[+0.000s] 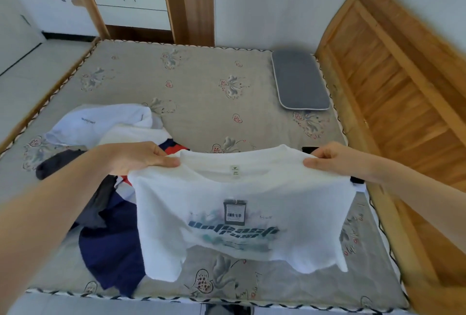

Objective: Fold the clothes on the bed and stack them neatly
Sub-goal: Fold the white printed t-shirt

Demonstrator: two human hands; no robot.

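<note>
Bed spanned by patterned mattress; unfolded clothes pile heaped near left. White T-shirt held up over near edge, shoulders pinched by left hand and right hand. Step judged: spreading before folding; flat laying needed next. Neck label read "2XL"; barcode hangtag attached; chest print unreadable.

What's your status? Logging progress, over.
Left hand and right hand pinch white T-shirt shoulders, held up. Unfolded pile at left. Nothing blocking.
</note>
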